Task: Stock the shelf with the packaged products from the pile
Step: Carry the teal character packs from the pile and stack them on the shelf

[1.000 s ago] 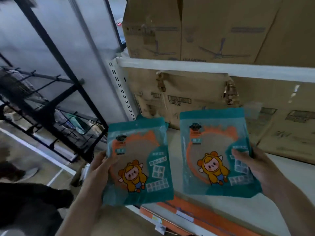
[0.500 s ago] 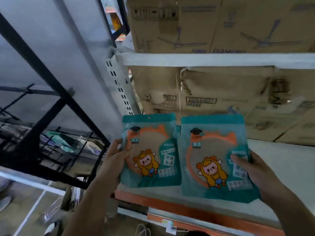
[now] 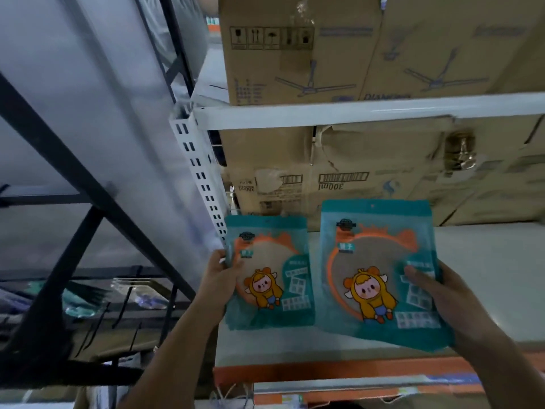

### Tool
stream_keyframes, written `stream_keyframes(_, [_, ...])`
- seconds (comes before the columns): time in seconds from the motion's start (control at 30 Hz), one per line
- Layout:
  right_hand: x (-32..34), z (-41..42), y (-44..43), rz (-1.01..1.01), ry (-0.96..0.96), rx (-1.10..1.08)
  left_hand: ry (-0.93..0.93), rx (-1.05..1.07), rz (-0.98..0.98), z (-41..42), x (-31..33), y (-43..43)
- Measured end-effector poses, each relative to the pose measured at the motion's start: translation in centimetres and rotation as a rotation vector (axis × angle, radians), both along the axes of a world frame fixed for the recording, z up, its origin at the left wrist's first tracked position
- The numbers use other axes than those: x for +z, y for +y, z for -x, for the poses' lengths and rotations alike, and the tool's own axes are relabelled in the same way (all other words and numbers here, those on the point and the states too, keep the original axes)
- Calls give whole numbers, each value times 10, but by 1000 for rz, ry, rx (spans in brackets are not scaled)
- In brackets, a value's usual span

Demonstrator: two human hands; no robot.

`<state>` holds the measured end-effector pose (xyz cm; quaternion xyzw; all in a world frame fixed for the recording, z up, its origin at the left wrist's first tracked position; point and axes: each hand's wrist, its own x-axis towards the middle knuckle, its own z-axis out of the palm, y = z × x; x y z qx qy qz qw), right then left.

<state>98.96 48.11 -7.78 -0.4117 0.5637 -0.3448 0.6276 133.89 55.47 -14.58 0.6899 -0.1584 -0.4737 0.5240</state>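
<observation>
Two flat teal plastic packets with an orange ring and a cartoon figure printed on the front are held upright, side by side, over the white shelf board (image 3: 486, 276). The left hand (image 3: 219, 278) is closed on the left edge of the left teal packet (image 3: 267, 273), thumb across the front. The right hand (image 3: 439, 293) is closed on the right edge of the right teal packet (image 3: 380, 270), thumb likewise on the front. Each packet's long axis runs top to bottom, faces toward the wearer. The left packet sits further in and lower, its bottom edge at or just above the board; contact cannot be confirmed. The right packet is nearer the orange front rail (image 3: 339, 369) and appears raised. Brown cardboard cartons (image 3: 383, 160) stand behind. Judgement: the left hand is nearer to setting down.
</observation>
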Motion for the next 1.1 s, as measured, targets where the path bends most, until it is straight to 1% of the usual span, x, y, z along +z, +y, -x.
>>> stream_keyframes(0.1, [2,16,6,9,10,-32,-61,-4,-26,6,-6,-7])
stream_keyframes(0.33, [-1,43,9,-23,44,-46,-389,-52,-142,13,-14,-18])
stream_keyframes(0.47, [-3,48,4,-31,38,-26,-497,-37,-190,15,-21,-20])
stream_keyframes(0.6, [-8,48,-5,-46,33,-1,-510,-5,-226,13,-32,-21])
stream_keyframes(0.77, [-15,50,-12,-61,17,29,-579,-49,-319,0,-64,-22])
stream_keyframes(0.8, [-16,50,-12,-67,12,30,-591,-57,-318,4,-57,-21])
stream_keyframes(0.9, [-18,50,-13,-81,22,42,-546,-79,-294,15,-46,-20])
stream_keyframes(1.1, [-18,49,-15,-85,37,51,-500,-109,-237,16,-48,-19])
